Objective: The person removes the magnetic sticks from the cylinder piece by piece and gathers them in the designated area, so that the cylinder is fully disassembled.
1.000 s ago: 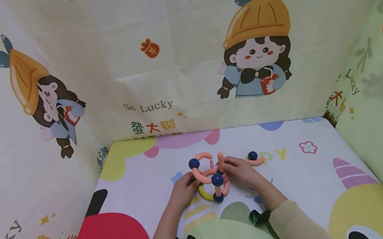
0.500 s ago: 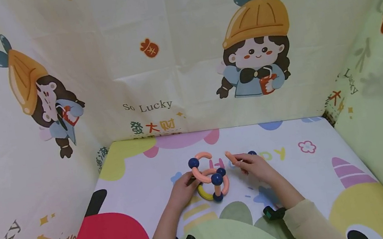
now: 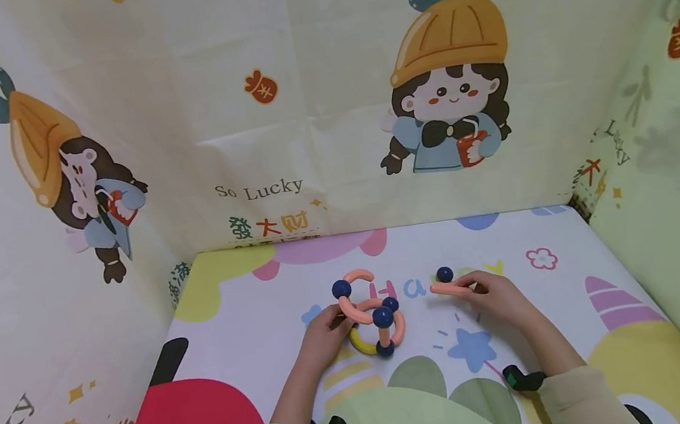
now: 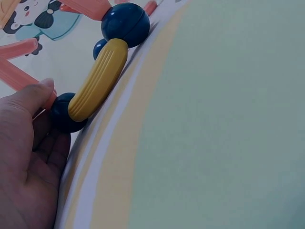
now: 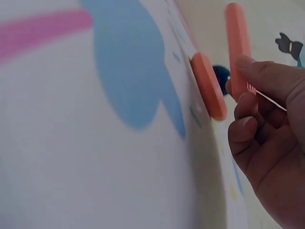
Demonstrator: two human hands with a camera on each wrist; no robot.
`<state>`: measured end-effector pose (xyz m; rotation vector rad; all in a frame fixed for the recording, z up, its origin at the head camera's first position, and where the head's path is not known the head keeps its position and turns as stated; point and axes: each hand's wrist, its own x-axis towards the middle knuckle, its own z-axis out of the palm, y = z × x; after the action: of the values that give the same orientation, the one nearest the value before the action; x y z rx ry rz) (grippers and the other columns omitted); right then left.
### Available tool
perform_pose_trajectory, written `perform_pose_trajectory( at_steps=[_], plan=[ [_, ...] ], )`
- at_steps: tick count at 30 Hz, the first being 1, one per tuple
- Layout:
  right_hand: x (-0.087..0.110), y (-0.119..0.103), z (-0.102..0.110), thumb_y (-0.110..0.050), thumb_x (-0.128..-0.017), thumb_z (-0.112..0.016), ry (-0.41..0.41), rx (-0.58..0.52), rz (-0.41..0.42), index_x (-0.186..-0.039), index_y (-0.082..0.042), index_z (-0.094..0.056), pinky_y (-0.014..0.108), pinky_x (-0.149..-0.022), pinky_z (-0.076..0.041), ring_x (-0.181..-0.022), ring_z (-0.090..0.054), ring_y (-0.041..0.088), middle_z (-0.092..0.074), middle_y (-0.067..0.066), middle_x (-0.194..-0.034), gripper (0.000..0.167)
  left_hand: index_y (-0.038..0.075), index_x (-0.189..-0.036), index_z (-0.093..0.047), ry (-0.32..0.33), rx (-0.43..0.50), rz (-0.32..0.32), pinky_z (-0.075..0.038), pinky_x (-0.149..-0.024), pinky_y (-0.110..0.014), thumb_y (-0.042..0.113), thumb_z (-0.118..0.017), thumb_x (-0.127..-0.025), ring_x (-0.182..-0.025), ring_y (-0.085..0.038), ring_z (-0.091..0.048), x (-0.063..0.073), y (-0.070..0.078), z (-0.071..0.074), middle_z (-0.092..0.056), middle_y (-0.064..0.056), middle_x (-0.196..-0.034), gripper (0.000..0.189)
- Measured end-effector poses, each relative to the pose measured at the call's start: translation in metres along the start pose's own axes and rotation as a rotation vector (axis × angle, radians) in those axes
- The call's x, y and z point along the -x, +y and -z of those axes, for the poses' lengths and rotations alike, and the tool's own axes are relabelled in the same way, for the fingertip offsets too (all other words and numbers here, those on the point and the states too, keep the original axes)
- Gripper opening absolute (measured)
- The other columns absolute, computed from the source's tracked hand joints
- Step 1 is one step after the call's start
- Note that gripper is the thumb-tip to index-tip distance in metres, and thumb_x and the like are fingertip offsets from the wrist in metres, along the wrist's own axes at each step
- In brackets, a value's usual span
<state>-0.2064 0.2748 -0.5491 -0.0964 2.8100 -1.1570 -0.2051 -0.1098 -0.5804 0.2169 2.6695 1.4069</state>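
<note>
My left hand (image 3: pixel 324 339) steadies a toy structure of navy balls and salmon and yellow rods, pinching it at its left base. In the left wrist view, the thumb lies on a salmon rod (image 4: pixel 21 78) beside a navy ball (image 4: pixel 64 112), with fingers behind that ball. A ribbed yellow curved rod (image 4: pixel 100 81) joins it to another navy ball (image 4: pixel 126 25). To the right, my right hand (image 3: pixel 496 297) pinches a salmon stick (image 5: pixel 237 36) between thumb and fingers, apart from the structure. Close by on the table lies another salmon rod (image 5: pixel 209 88) by a navy ball (image 3: pixel 445 275).
A patterned cloth covers the table (image 3: pixel 483 242), whose far edge meets a cartoon-printed fabric wall (image 3: pixel 341 131). Similar fabric rises at the left and right. Both wrists carry black devices, such as the right wrist device (image 3: pixel 523 379).
My right hand has taken the upright salmon stick off the structure and carried it right, towards the loose ball and rod. The left hand keeps its hold.
</note>
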Motion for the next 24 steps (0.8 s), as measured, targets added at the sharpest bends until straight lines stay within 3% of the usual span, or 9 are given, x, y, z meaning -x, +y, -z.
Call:
perform_pose_trajectory(
  at_steps=[4,9,15,20,24],
  plan=[
    [-0.002,0.011,0.004,-0.02,-0.093,-0.069,0.037,0.08,0.071,-0.117,-0.014,-0.069,0.031,-0.074,-0.045,-0.081,-0.053,0.017,-0.068,0.004,-0.101,0.024,0.028,-0.129,-0.063,0.002,0.022,-0.004,-0.049,-0.1,-0.05,0.058,-0.058,-0.093,-0.12,-0.026,-0.061,0.0,-0.001,0.0,-0.066,0.001,-0.128,0.048],
    [-0.003,0.015,0.004,-0.022,-0.092,-0.07,0.023,0.098,0.079,-0.118,-0.012,-0.069,0.033,-0.076,-0.045,-0.085,-0.055,0.02,-0.068,0.008,-0.106,0.028,0.03,-0.127,-0.064,0.006,0.041,-0.014,-0.049,-0.1,-0.049,0.056,-0.06,-0.093,-0.12,-0.025,-0.062,-0.001,-0.002,0.0,-0.066,0.003,-0.126,0.044],
    [-0.003,0.016,0.003,-0.031,-0.093,-0.069,-0.007,0.086,0.05,-0.118,-0.016,-0.07,0.038,-0.084,-0.046,-0.106,-0.06,0.025,-0.067,0.007,-0.119,0.03,0.029,-0.128,-0.064,0.005,0.04,-0.004,-0.049,-0.1,-0.049,0.059,-0.059,-0.092,-0.12,-0.026,-0.062,-0.001,-0.001,0.0,-0.066,0.002,-0.127,0.047],
    [-0.007,0.017,0.004,-0.03,-0.092,-0.07,-0.01,0.094,0.069,-0.116,-0.017,-0.072,0.035,-0.079,-0.043,-0.102,-0.059,0.023,-0.069,0.005,-0.116,0.027,0.03,-0.128,-0.064,0.009,0.046,0.002,-0.049,-0.1,-0.049,0.061,-0.059,-0.091,-0.12,-0.025,-0.061,-0.001,-0.001,-0.001,-0.066,0.003,-0.127,0.048],
    [-0.01,0.019,0.003,-0.03,-0.093,-0.069,-0.031,0.074,0.091,-0.113,-0.027,-0.074,0.035,-0.08,-0.04,-0.111,-0.06,0.02,-0.07,-0.005,-0.12,0.021,0.031,-0.127,-0.063,0.006,0.041,-0.002,-0.05,-0.099,-0.049,0.062,-0.058,-0.091,-0.12,-0.025,-0.062,-0.001,-0.001,-0.001,-0.066,0.004,-0.127,0.048]
  ],
)
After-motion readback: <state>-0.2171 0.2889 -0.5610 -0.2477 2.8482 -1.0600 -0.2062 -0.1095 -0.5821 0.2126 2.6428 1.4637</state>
